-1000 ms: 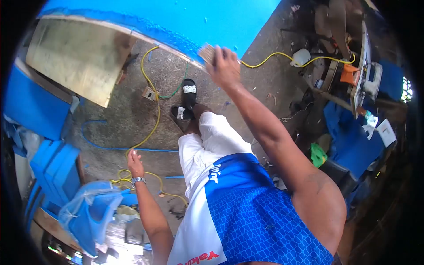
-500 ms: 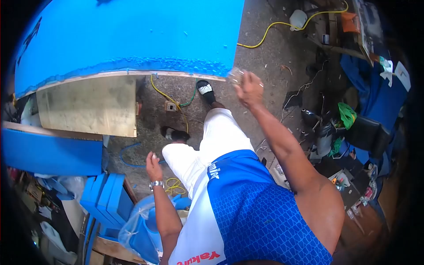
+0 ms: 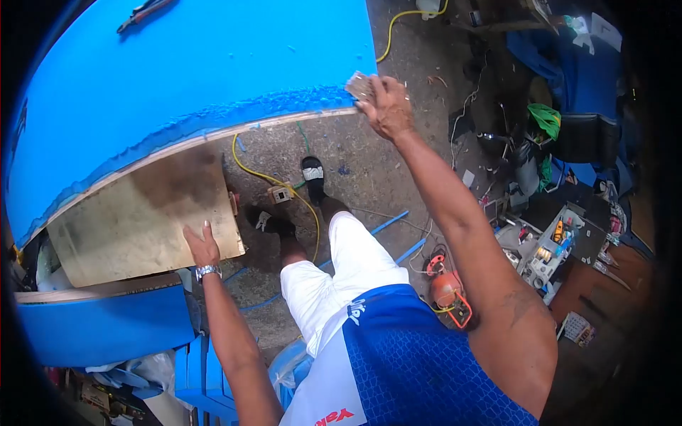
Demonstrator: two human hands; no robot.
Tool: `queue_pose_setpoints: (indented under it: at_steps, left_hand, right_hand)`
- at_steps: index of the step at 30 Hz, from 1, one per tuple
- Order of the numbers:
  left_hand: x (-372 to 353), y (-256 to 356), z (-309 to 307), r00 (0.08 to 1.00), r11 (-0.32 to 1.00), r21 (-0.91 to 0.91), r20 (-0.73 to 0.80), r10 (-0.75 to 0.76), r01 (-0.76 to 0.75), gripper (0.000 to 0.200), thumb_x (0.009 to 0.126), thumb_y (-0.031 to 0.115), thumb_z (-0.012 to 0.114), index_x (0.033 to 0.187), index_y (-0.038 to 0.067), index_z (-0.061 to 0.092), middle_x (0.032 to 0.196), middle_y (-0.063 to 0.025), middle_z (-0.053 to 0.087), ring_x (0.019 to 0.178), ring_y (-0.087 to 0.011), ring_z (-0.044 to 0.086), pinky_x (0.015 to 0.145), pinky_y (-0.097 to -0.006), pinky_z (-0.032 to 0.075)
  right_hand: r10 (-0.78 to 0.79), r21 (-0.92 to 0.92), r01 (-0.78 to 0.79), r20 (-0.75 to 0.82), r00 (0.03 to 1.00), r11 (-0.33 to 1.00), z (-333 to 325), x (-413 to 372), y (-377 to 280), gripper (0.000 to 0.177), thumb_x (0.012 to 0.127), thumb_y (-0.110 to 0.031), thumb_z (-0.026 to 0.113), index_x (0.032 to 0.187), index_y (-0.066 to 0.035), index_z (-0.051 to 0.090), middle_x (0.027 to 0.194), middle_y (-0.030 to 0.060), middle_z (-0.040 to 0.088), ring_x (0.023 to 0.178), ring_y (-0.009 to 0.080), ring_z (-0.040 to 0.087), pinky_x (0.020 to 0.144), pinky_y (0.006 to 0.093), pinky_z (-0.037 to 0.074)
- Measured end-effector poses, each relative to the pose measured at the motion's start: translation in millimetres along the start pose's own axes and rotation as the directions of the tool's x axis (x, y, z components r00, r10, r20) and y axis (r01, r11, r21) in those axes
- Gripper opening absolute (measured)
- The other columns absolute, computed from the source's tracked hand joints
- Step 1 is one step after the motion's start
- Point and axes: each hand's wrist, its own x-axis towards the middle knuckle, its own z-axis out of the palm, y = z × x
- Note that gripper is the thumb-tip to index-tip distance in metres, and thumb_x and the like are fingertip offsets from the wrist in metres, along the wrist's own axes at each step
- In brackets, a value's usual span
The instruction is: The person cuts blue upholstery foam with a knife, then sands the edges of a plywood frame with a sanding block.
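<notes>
A large blue-covered panel (image 3: 234, 57) with a bare, pale edge lies before me. Along its near side the blue covering is rough and crumbly. My right hand (image 3: 391, 106) is at the panel's right corner, fingers closed on a brownish, shiny block (image 3: 361, 86) whose kind I cannot tell. That block overlaps the panel's edge in this view. Lower left, my left hand (image 3: 202, 245), with a metal watch at the wrist, has its fingers apart over the corner area of a tan board (image 3: 135, 220). The board lies below the panel.
Pliers (image 3: 145, 14) rest on the panel. A yellow cord (image 3: 266, 167) and an outlet box (image 3: 280, 194) lie on the floor near my feet. An orange tool (image 3: 446, 290) is beside my right leg, with a tool tray (image 3: 550, 248) beyond. Another blue piece (image 3: 106, 323) is at left.
My left hand has moved forward to the tan board. My right hand stays at the panel's corner, now with the block farther over the blue covering. The view has shifted.
</notes>
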Motion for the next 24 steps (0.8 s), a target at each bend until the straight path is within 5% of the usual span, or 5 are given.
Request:
queue_pose_setpoints:
  at_steps: [4,9,16,20,24]
  left_hand:
    - [-5,-7,22,0.999,0.945,0.324,0.018,0.048,-0.051,0.094,0.096,0.056,0.057,0.153,-0.012,0.024,0.161,-0.0373,0.013,0.151,-0.0475,0.015,0.124,-0.0465,0.017]
    - [1,2,15,0.994,0.950,0.313,0.102,-0.031,-0.002,0.101,0.094,0.061,0.056,0.154,-0.013,0.020,0.161,-0.0388,0.005,0.152,-0.0481,0.008,0.125,-0.0478,0.013]
    - [2,-8,11,0.990,0.934,0.355,0.142,-0.012,-0.040,0.100,0.096,0.061,0.053,0.153,-0.013,0.020,0.161,-0.0387,0.006,0.153,-0.0460,0.007,0.125,-0.0445,0.012]
    - [14,-11,0,0.970,0.932,0.362,0.232,-0.077,-0.012,0.097,0.097,0.061,0.051,0.154,-0.012,0.022,0.162,-0.0372,0.007,0.154,-0.0427,0.008,0.125,-0.0411,0.011]
    - [15,-1,-12,0.955,0.936,0.351,0.279,-0.099,-0.006,0.096,0.098,0.061,0.049,0.154,-0.012,0.022,0.162,-0.0363,0.007,0.154,-0.0411,0.009,0.125,-0.0390,0.011]
  right_hand:
    - [0.130,-0.087,-0.132,-0.027,0.991,0.987,5,-59,75,0.066,0.084,-0.033,0.077,0.138,-0.009,0.048,0.127,0.0183,0.054,0.117,0.0389,0.053,0.098,0.0507,0.046]
    - [-0.127,0.053,0.126,0.031,0.991,0.991,-15,4,22,0.069,0.083,-0.029,0.077,0.143,-0.010,0.048,0.129,0.0180,0.053,0.121,0.0379,0.053,0.102,0.0483,0.045]
    - [0.005,-0.039,0.000,0.120,0.993,0.999,-22,-60,110,0.073,0.080,-0.027,0.078,0.144,-0.009,0.047,0.127,0.0171,0.053,0.119,0.0368,0.051,0.101,0.0486,0.044]
    - [0.007,0.071,-0.005,-0.026,1.000,0.997,-19,-23,32,0.072,0.078,-0.033,0.080,0.139,-0.008,0.050,0.127,0.0159,0.054,0.116,0.0365,0.053,0.096,0.0504,0.044]
    - [0.253,0.240,-0.219,-0.118,0.960,0.946,17,-13,-22,0.068,0.077,-0.034,0.082,0.129,-0.006,0.051,0.116,0.0178,0.053,0.107,0.0389,0.054,0.090,0.0517,0.046]
